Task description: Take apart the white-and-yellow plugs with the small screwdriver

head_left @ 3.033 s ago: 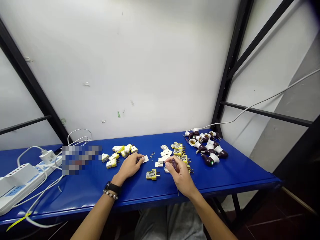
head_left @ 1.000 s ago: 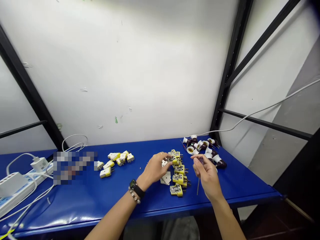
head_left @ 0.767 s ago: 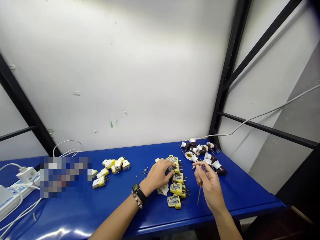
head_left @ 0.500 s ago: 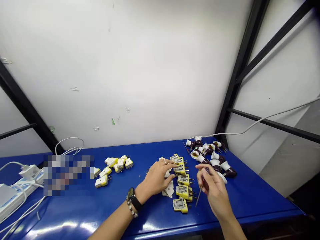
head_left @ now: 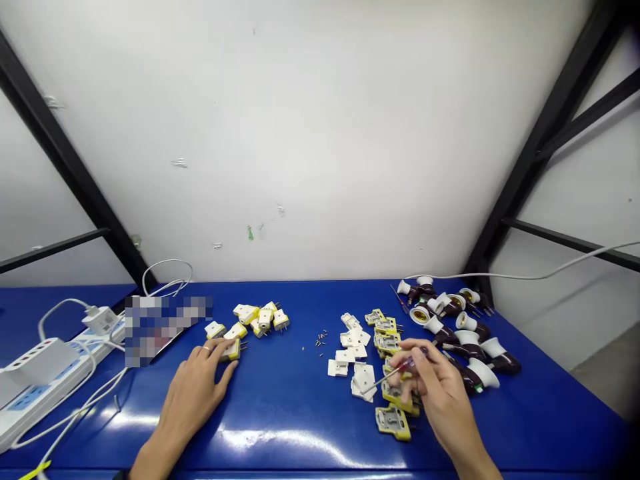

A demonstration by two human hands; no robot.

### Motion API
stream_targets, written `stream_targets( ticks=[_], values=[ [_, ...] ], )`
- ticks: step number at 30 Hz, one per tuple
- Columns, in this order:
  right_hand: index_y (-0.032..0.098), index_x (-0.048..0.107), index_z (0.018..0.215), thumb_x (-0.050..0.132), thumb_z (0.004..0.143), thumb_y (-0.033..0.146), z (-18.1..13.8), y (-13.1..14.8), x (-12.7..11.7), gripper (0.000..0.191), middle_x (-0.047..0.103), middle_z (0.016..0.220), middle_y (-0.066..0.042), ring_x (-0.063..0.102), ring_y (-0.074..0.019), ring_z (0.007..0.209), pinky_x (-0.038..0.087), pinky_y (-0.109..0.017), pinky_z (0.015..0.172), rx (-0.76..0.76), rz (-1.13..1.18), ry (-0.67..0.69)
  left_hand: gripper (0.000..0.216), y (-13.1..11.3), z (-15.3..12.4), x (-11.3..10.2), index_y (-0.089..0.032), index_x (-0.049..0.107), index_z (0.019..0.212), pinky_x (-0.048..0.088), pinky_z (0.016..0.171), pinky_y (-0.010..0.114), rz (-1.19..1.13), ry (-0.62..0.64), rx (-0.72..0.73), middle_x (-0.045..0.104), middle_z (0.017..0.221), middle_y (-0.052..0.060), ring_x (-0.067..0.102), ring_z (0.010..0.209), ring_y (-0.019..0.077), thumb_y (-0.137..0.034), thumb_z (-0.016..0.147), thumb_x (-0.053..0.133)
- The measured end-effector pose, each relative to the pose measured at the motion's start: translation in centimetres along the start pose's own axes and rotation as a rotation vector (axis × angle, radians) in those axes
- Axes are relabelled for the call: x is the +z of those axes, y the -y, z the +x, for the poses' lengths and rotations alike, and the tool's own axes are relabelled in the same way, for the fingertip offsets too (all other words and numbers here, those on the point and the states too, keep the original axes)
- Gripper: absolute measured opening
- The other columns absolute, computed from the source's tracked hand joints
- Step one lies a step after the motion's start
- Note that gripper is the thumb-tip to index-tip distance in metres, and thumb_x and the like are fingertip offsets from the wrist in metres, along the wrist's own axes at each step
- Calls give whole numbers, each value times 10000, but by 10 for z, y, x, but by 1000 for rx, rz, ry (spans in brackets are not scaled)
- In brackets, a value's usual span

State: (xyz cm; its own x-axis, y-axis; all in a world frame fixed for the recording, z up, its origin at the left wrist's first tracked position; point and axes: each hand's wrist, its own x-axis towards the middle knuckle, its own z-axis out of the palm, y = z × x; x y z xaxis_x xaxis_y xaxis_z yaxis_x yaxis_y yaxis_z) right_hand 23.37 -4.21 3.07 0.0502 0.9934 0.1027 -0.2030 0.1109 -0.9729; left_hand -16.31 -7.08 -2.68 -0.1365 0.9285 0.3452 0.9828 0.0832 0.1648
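Note:
My left hand [head_left: 193,390] lies on the blue table [head_left: 280,413], its fingers reaching a yellow and white plug [head_left: 231,349] at the near end of a cluster of assembled plugs [head_left: 257,317]. Whether the fingers grip it is not clear. My right hand [head_left: 440,393] is closed on a small screwdriver [head_left: 393,373] with a dark handle, its tip pointing left toward white plug covers [head_left: 353,353]. Under and beside this hand lie open yellow plug bases [head_left: 393,421] in a row.
Several tiny screws [head_left: 320,341] lie mid-table. Brown and white lamp sockets [head_left: 460,327] are piled at the right rear, with a white cable [head_left: 550,270] running off. A white power strip [head_left: 35,373] with cords sits at the left. Black frame bars rise on both sides.
My left hand has left the open plug bases and swung left to the assembled plugs. My right hand keeps the screwdriver, now turned so its tip points left. The camera has panned left.

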Motion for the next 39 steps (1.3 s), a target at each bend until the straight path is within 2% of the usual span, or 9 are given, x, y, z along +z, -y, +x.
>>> stream_targets(
  ticks=[3,6,10,14,17,23,30,35,39],
  values=[
    [201,634,961,681,867,568,3,1,8,382,681,809,-73,665,-206,619,512,-261,427,-19,-18,30,372,1,-3,3,-241,630,1248,538,873,447,-145,18,-30,678,1236,92,641,1078,320,-376,948,457],
    [204,639,967,659,890,555,6,0,19,359,684,828,-73,665,-200,618,514,-259,432,-49,-41,71,320,-14,-10,4,-270,663,1186,532,940,427,-339,85,-17,711,1170,64,663,1066,292,-418,943,514],
    [217,627,1006,584,946,543,11,-9,37,334,674,846,-67,664,-199,661,537,-267,476,-120,-129,199,278,-64,-19,6,-278,693,1161,526,979,405,-535,234,95,722,1180,62,661,1093,279,-386,918,611],
    [221,618,1054,510,1001,484,13,-20,53,290,657,825,-55,660,-193,671,544,-275,532,-172,-270,295,316,-113,-22,15,-301,687,1203,520,991,430,-622,272,110,723,1196,55,659,1106,283,-317,887,670],
    [226,625,1081,481,1024,409,11,-23,60,239,668,817,-50,659,-193,684,546,-290,597,-239,-404,361,357,-131,-22,21,-305,667,1237,490,1040,463,-669,278,102,708,1238,55,625,1187,298,-270,883,677],
    [223,616,1077,473,1025,294,8,-22,67,169,661,781,-29,656,-194,726,513,-296,680,-376,-563,448,290,-138,-21,18,-289,664,1204,508,1002,437,-737,247,167,718,1179,66,640,1123,278,-222,926,613],
    [230,601,1063,475,1021,259,15,-17,70,136,671,846,-34,663,-193,749,502,-299,702,-418,-623,517,313,-138,-21,15,-289,641,1216,482,1028,415,-725,241,186,708,1198,57,630,1137,263,-179,924,614],
    [233,593,1069,464,1026,256,18,-18,71,138,670,826,-27,657,-192,731,507,-313,723,-412,-641,526,329,-132,-13,10,-275,619,1237,487,984,390,-660,336,259,691,1203,59,625,1115,256,-169,926,615],
    [220,608,1111,470,1014,233,18,-18,75,169,709,911,-52,680,-209,815,516,-331,792,-425,-663,554,368,-131,9,-8,-266,637,1210,477,951,398,-546,416,367,687,1186,61,614,1106,287,-207,855,713]
  ],
)
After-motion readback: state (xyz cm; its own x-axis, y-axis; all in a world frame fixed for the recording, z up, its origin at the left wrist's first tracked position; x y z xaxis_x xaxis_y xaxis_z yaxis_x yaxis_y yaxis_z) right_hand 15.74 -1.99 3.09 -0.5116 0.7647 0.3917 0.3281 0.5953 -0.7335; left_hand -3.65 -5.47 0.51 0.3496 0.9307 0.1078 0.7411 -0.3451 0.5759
